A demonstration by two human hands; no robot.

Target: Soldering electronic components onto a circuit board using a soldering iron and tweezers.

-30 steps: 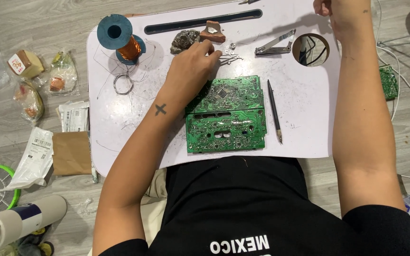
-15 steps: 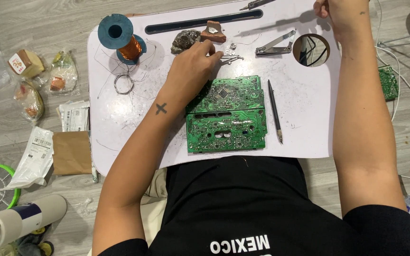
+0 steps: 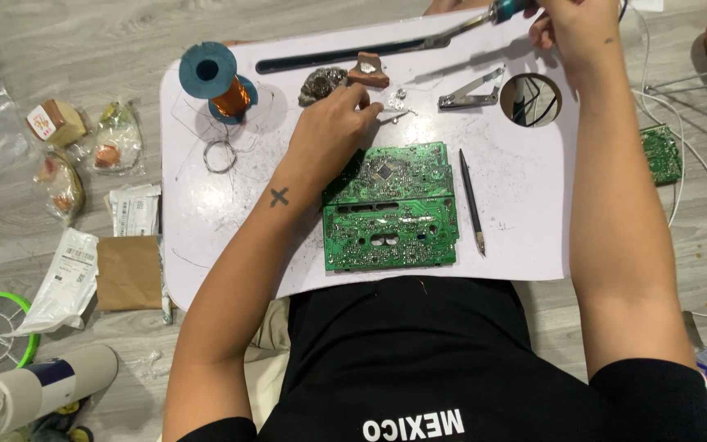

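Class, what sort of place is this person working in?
Probably a home electronics repair spot on the floor: a white lap tray holds a green circuit board, a copper wire spool, and the right hand grips a soldering iron.

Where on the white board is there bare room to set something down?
Bare patches: right of the pen below the round hole, and left of the left hand under the wire loop. Crowded: the top strip around the copper spool and clippers.

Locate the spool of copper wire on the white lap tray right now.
In the head view, the spool of copper wire stands at the far-left corner of the white tray, left of the grey lump and just beyond a small wire ring.
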